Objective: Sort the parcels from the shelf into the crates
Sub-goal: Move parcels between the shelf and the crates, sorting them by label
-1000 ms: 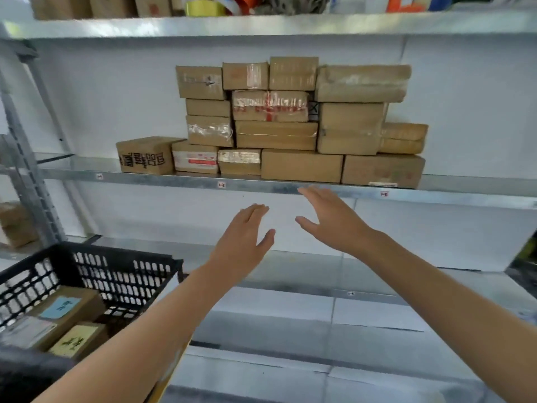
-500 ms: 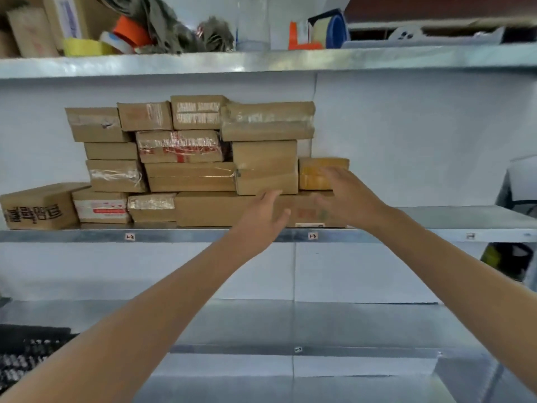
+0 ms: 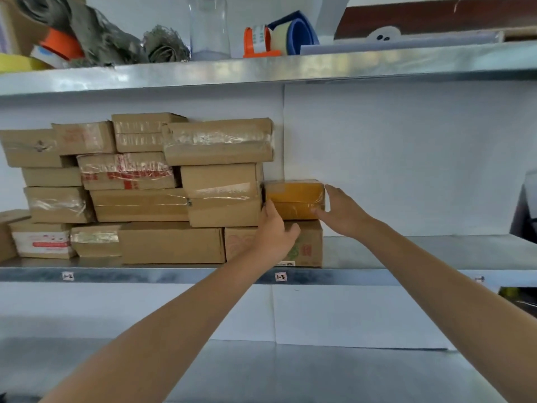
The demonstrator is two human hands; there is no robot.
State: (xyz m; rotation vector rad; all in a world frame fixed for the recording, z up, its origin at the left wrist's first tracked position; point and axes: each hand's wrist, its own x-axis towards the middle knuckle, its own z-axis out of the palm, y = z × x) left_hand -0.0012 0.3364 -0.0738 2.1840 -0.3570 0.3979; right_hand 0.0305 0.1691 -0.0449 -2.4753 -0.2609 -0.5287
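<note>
Left hand (image 3: 273,235), right hand (image 3: 345,212) now flanking orange parcel (image 3: 293,197), parcel stack (image 3: 223,196) crowding left

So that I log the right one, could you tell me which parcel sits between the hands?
The yellow-orange parcel at the stack's right end, atop the printed box, left hand and right hand flanking it; the others are brown.
</note>
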